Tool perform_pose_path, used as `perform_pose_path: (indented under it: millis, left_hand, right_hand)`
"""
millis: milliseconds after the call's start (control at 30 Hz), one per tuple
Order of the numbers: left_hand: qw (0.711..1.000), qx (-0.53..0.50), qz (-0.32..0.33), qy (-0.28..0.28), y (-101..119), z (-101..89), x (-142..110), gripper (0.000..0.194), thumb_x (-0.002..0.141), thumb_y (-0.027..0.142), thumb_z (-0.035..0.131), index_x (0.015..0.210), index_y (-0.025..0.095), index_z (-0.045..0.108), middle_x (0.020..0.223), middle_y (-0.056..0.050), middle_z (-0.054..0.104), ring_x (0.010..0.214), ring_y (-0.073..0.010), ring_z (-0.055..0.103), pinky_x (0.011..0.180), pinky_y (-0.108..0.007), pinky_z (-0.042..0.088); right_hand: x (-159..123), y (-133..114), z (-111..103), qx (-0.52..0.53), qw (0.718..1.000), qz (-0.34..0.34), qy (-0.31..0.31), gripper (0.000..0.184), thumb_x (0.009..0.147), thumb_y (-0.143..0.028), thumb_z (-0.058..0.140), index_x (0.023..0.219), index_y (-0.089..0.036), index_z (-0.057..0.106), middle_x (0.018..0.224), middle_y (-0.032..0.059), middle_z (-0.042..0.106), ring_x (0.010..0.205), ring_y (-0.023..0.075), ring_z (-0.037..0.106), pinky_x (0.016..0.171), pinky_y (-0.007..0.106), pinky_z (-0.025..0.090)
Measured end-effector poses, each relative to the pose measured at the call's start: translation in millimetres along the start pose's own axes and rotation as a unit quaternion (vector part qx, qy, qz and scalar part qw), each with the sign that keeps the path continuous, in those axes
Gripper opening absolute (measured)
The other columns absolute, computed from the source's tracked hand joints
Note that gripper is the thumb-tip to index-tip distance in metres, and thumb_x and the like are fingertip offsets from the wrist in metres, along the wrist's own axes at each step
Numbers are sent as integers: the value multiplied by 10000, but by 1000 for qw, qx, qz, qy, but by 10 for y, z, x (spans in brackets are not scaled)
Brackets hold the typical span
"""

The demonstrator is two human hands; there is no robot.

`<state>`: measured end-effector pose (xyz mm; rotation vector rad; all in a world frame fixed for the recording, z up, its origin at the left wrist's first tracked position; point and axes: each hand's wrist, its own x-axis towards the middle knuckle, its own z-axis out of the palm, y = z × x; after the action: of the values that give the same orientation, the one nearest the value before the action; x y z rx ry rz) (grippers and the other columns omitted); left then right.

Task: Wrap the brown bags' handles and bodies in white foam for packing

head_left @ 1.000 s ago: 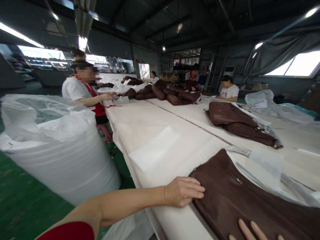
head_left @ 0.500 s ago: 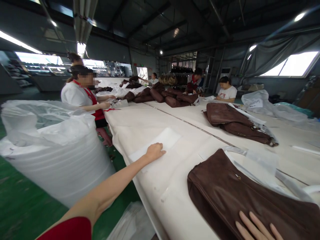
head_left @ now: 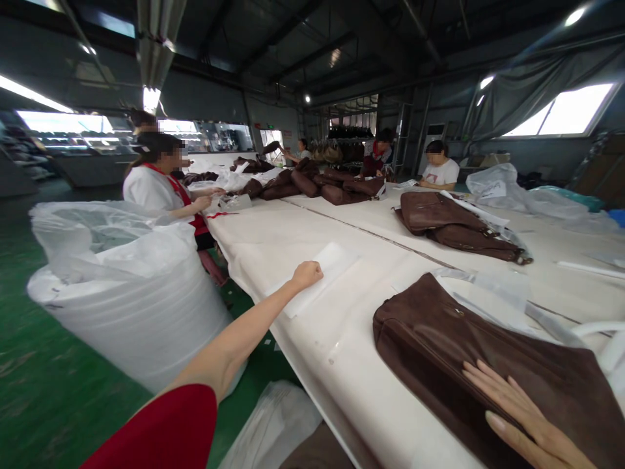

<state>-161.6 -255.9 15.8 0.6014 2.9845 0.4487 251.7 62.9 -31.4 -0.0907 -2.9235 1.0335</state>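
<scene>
My left hand (head_left: 307, 275) reaches out over the table, its fingers curled closed at a thin white sheet (head_left: 330, 262) lying flat there. The exact grip of the fingertips is hidden. My right hand (head_left: 520, 407) rests with fingers stretched out on the side of a dark brown leather handbag (head_left: 439, 332), which lies in front of me at the right. White wrapping and clear plastic (head_left: 508, 293) show along the bag's far edge.
A pale-covered table (head_left: 351, 326) extends ahead. Wrapped brown bags (head_left: 434, 215) lie beyond, with a bag pile (head_left: 317, 182) farther back. A large white roll in plastic (head_left: 131, 306) stands left. A co-worker (head_left: 156, 189) in a red apron stands behind it; others work farther off.
My left hand has curled tighter, and the sheet under it looks slightly shifted. More of my right hand shows on the bag. The view has moved a little.
</scene>
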Motion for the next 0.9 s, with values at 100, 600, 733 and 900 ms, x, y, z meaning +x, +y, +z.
perform_pose_path:
  millis: [100,600,733,900]
  left_hand:
    - [999,-49,2,11,-151,-91,-6,261,941,359,598,1074,137,633,1085,-68,646,947,-206,639,828,-382,563]
    - [996,31,84,-31,-125,-4,-161,415,869,433,678,1157,144,604,1169,-105,631,1063,-247,609,969,-475,482]
    - [992,91,83,-35,-38,2,-169,343,912,416,621,1118,142,613,1134,-97,632,1048,-239,607,956,-475,485]
    - [991,101,83,-31,-40,-48,-139,285,952,401,567,1051,142,633,1059,-75,650,982,-209,627,907,-434,517]
  right_hand:
    - [26,-112,-82,64,995,68,-19,618,885,-617,488,1455,-391,416,1535,-70,327,1458,283,162,1192,517,98]
    - [61,-458,-232,165,972,166,25,627,850,-623,537,1408,-341,491,1546,-12,316,1460,281,136,1177,407,86]
    - [64,-591,-263,178,970,165,34,570,882,-564,532,1392,-310,520,1537,28,339,1459,278,147,1180,404,79]
    - [57,-616,-287,186,968,165,41,578,863,-582,564,1373,-311,543,1522,29,375,1453,318,166,1186,462,105]
